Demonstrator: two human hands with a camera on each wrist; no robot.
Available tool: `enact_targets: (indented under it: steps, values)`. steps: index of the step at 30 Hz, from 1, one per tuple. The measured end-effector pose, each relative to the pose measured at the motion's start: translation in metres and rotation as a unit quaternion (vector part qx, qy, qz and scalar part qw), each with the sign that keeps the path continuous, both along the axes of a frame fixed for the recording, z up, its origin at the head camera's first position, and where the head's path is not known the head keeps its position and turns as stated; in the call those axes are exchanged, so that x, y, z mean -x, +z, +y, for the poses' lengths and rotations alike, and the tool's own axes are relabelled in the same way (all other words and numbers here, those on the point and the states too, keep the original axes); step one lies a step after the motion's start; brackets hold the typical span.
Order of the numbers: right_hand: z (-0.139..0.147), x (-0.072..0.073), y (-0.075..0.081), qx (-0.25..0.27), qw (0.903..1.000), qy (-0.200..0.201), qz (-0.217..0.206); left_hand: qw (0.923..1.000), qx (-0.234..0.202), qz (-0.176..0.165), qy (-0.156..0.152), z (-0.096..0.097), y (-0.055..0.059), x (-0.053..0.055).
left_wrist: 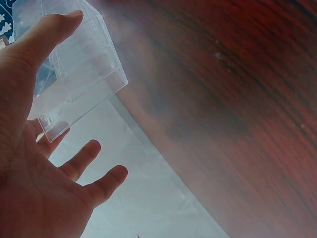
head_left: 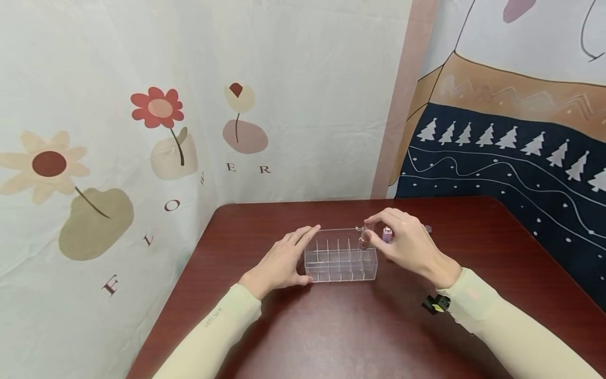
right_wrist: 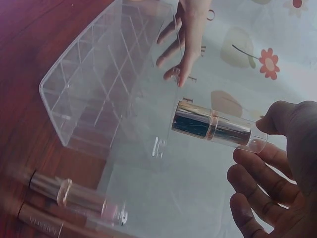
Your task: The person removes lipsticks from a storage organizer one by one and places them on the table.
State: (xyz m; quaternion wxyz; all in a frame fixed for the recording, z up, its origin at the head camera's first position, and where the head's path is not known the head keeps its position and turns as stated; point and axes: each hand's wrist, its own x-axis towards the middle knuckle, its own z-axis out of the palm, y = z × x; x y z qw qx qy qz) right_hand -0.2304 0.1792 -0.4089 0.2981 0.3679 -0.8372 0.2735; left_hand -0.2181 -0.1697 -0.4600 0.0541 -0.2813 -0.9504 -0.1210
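Observation:
A clear plastic organizer box [head_left: 341, 266], divided into several compartments, stands on the table with its transparent lid [right_wrist: 143, 134] raised at the back. My left hand [head_left: 281, 260] holds the left end, thumb at the front and fingers toward the lid; in the left wrist view some fingers extend past the box [left_wrist: 91, 64]. Above the box's right rear, my right hand [head_left: 402, 242] pinches a lipstick [right_wrist: 213, 124] by its clear end between thumb and finger. The lipstick has a shiny metallic body and a dark end, tilted in the right wrist view. No compartment visibly holds anything.
Two more cosmetic tubes lie beside the box: a lipstick with a pinkish clear end [right_wrist: 74, 196] and a brown lettered tube [right_wrist: 42, 220]. The dark red wooden table [head_left: 331, 326] meets a patterned cloth [head_left: 307, 105] at its back edge.

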Motion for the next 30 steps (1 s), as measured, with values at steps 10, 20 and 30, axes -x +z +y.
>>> enact_targets:
  steps: [10,20,30]
  values:
    - [0.026,-0.001,0.005,-0.003,0.9985,-0.05,-0.02,1.0,-0.003,-0.001,-0.001,0.0,-0.003,0.001]
    - [0.051,-0.001,0.008,0.0,0.9961,-0.085,-0.024,1.0,-0.005,-0.003,0.001,-0.001,-0.003,0.001]
    - [0.076,0.0,0.011,0.005,0.994,-0.108,-0.02,1.0,-0.005,0.0,-0.001,-0.001,-0.002,0.004]
